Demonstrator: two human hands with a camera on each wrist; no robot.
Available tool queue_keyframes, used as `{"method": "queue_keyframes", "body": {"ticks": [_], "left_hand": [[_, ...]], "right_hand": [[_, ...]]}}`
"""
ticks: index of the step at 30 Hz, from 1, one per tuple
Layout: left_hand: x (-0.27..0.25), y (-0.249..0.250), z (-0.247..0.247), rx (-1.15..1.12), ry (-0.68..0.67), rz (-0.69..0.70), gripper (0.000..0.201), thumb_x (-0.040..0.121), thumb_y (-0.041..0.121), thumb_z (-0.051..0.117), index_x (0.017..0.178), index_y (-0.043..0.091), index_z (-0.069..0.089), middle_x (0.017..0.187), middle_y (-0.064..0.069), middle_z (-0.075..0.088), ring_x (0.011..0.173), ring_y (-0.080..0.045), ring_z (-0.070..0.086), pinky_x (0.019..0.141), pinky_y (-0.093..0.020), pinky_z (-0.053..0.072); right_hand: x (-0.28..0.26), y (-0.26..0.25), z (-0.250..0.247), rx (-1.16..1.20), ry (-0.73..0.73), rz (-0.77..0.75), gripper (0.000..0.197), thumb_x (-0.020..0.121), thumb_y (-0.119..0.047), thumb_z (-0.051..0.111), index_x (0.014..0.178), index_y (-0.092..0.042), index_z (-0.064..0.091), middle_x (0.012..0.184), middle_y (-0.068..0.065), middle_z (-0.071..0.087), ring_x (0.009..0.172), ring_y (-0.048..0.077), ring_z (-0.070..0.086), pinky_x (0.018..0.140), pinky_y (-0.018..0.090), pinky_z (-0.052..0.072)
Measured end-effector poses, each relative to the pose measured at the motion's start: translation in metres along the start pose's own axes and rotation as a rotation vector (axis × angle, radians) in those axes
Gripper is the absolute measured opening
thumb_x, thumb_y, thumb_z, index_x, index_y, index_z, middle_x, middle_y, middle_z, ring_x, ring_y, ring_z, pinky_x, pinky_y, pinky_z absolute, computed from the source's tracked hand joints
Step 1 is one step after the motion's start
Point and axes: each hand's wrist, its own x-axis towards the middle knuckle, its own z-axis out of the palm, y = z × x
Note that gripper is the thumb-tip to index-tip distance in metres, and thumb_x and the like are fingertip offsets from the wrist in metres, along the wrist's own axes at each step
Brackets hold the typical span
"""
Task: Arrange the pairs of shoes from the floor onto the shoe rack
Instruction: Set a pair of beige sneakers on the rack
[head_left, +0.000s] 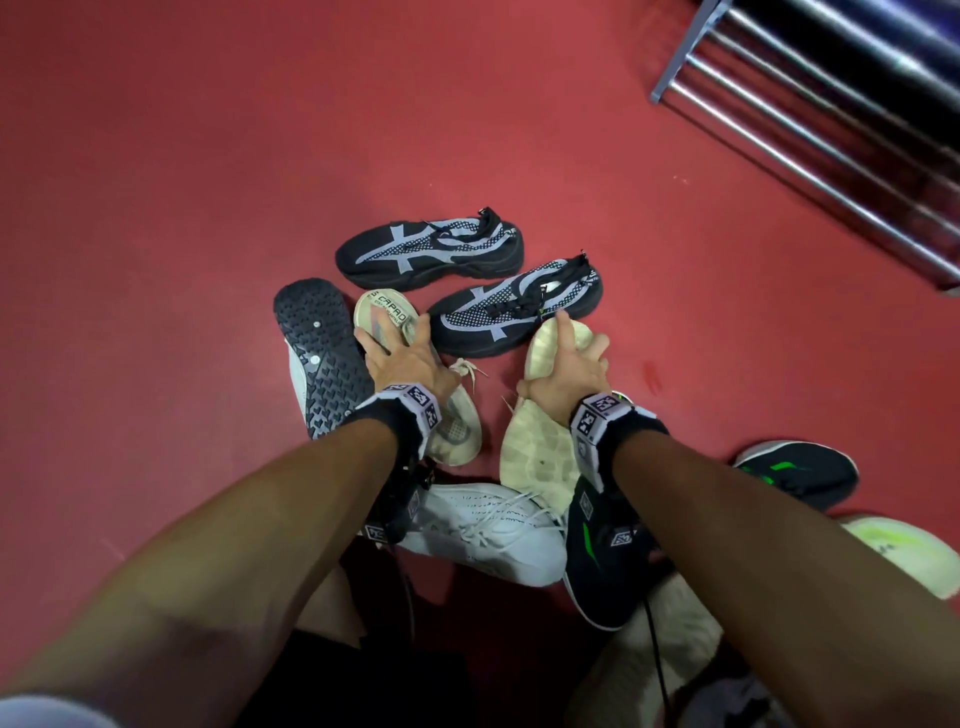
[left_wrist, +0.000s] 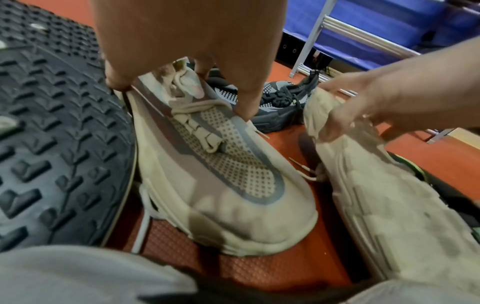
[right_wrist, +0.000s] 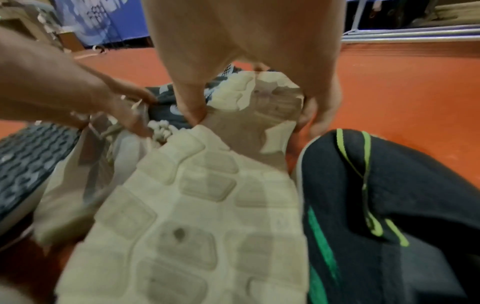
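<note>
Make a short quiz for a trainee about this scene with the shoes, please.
1. True or false: the beige shoe under the right hand lies sole up.
2. What does the left hand grip?
A. a black patterned shoe
B. the upright beige shoe
C. the white shoe
3. Fill in: the shoe rack holds ___ shoes where it is visible.

Key: 1 true; 2 B; 3 no

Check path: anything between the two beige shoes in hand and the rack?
Nothing visible blocks it. The left hand and right hand each grip a beige shoe. The black-and-grey pair lies just beyond them, low on the floor; past it, bare red floor reaches the rack.
</note>
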Motion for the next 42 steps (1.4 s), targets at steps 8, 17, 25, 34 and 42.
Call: {"method": "queue_keyframes", "body": {"ticks": [8,17,25,34,42], "left_hand": [[-0.02,0.004,0.006,-0.052,0.041,0.062,0.082,0.078,0.046,0.069,0.148,0.043,0.025,0.155,-0.021,-0.03,0.143,-0.043,-0.023,0.119,-0.05,-0.005],[-0.039,0.043,-0.015,-0.675,-0.4,0.339,0.061,0.093,0.045,0.056,0.148,0.041,0.031,0.15,0.006,0.039,0.14,-0.014,0.033,0.113,-0.032,0.024],[-0.044,0.053,-0.013,-0.783,-0.644,0.289,0.101,0.069,0.086,0.054,0.152,0.041,0.02,0.155,0.016,0.029,0.142,-0.01,0.03,0.119,-0.045,0.019],[-0.041,0.044,-0.027,-0.486,-0.393,0.417,0.116,0.066,0.078,0.065,0.153,0.041,-0.002,0.158,0.008,0.026,0.142,-0.016,0.031,0.115,-0.031,0.021],[-0.038,0.036,-0.028,-0.16,-0.267,0.465,0.143,0.04,0.08,0.075,0.137,0.059,-0.028,0.156,-0.015,0.028,0.139,-0.034,0.034,0.111,-0.052,0.033]], "right_hand": [[0.007,-0.009,-0.046,0.39,-0.053,-0.203,0.115,0.072,-0.004,0.079,0.153,-0.041,0.007,0.156,-0.006,0.005,0.121,0.023,0.045,0.077,0.024,0.057],[0.024,-0.007,-0.089,0.818,-0.091,-0.139,0.128,0.04,-0.019,0.086,0.14,-0.058,0.016,0.155,-0.001,0.027,0.136,0.034,0.037,0.1,0.059,0.044],[0.008,0.002,-0.088,1.196,-0.109,-0.018,0.104,0.078,0.015,0.059,0.15,-0.041,0.011,0.141,0.002,0.047,0.116,0.032,0.056,0.078,0.048,0.057],[0.008,0.002,-0.083,1.127,-0.086,0.094,0.045,0.084,-0.016,0.07,0.125,-0.008,0.055,0.117,0.018,0.067,0.098,0.03,0.069,0.067,0.044,0.06],[0.006,0.003,-0.079,1.232,-0.155,0.119,0.041,0.085,0.004,0.054,0.126,0.006,0.053,0.12,0.027,0.064,0.1,0.035,0.067,0.071,0.052,0.059]]}}
